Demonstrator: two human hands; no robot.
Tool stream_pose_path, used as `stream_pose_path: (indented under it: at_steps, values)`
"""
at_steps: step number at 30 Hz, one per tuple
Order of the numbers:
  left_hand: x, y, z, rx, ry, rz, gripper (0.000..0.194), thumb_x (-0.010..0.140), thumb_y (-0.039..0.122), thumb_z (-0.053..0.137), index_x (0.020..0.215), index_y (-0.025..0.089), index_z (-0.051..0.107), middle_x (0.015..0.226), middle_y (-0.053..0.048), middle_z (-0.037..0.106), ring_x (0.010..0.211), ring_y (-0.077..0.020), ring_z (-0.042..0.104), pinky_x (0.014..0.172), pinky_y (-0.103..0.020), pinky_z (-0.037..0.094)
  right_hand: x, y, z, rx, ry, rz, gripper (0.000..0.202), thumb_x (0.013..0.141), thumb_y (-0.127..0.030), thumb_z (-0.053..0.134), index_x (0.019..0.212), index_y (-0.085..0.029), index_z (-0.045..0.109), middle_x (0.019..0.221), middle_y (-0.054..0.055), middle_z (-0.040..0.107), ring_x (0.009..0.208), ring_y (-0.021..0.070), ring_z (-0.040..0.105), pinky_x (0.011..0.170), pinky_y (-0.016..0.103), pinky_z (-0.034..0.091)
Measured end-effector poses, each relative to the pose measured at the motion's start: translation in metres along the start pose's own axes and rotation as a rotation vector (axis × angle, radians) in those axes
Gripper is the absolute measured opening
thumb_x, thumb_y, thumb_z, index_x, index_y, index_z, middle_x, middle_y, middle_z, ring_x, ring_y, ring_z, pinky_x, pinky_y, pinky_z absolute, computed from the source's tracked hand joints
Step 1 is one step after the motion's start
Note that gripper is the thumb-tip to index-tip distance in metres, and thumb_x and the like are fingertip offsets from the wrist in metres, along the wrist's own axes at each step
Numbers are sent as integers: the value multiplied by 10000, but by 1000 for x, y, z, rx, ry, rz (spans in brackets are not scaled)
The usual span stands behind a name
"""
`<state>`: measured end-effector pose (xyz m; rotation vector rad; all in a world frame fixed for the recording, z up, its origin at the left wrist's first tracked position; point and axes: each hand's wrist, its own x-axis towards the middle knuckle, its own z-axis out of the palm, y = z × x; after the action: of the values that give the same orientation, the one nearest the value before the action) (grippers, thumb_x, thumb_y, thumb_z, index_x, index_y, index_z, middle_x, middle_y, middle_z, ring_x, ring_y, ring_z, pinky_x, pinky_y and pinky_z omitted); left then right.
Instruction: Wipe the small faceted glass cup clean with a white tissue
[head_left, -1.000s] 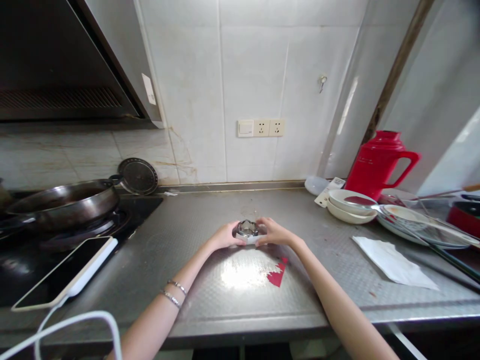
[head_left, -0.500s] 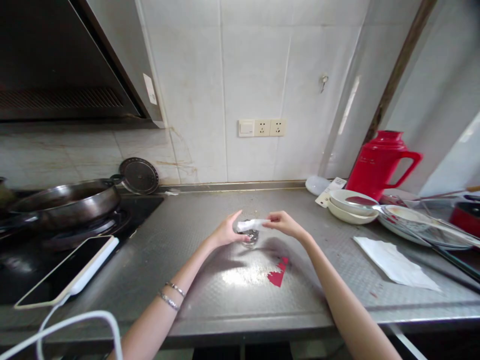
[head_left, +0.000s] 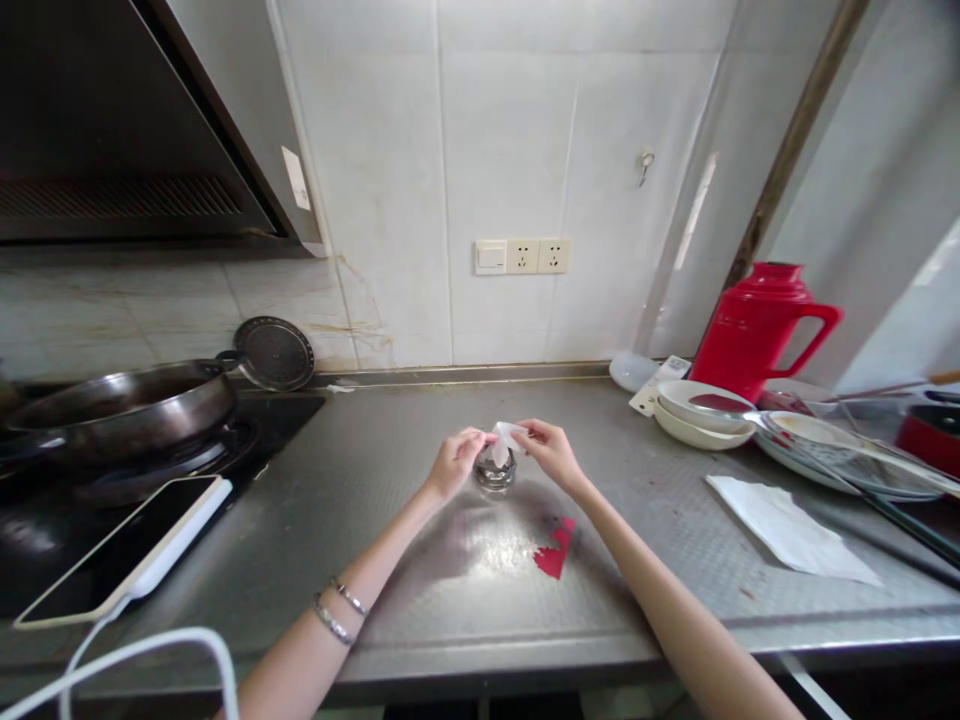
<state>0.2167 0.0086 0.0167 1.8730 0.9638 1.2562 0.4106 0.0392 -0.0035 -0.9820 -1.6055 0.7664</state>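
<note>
A small white tissue (head_left: 504,438) hangs over a small glass jar (head_left: 495,476) on the metal counter. At the tissue's left side, the fingers of my left hand (head_left: 455,462) are pinched on its edge. My right hand (head_left: 551,452) grips the opposite edge between thumb and fingers. The tissue covers part of the jar's top. Scraps of red paper (head_left: 553,556) lie on the counter in front of the jar, to its right.
On the left are a pan (head_left: 127,412) on the stove and a phone (head_left: 124,550) with a white cable. Stacked bowls (head_left: 701,425), a folded white napkin (head_left: 791,528) and a red thermos (head_left: 754,335) stand or lie on the right. Wall sockets (head_left: 538,256) are behind.
My left hand has closed from a spread pose onto the tissue. The tissue has gone from a flat strip to a gathered, drooping shape, and more of the jar shows.
</note>
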Motion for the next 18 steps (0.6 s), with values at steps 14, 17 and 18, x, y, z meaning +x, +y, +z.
stream_pose_path:
  at_steps: [14,17,18]
  values:
    - [-2,3,2,-256,-11,-65,530,908,490,328,1135,129,642,1198,-117,649,1097,-265,590,837,-364,500,-5,-10,14,238,-68,40,441,705,-507,685,985,-169,641,947,81,708,847,228,650,707,322,524]
    - [2,-6,-2,-195,78,-117,446,838,450,501,1103,123,647,1165,-133,659,1079,-275,600,859,-377,499,-1,0,8,114,12,24,392,750,-515,616,912,-158,642,820,73,690,735,219,631,601,302,495]
    - [3,-10,-3,-125,108,-126,422,802,414,564,1101,128,645,1160,-133,659,1092,-274,593,896,-381,485,0,2,7,35,36,0,362,777,-499,585,884,-158,646,786,69,678,718,216,622,597,302,484]
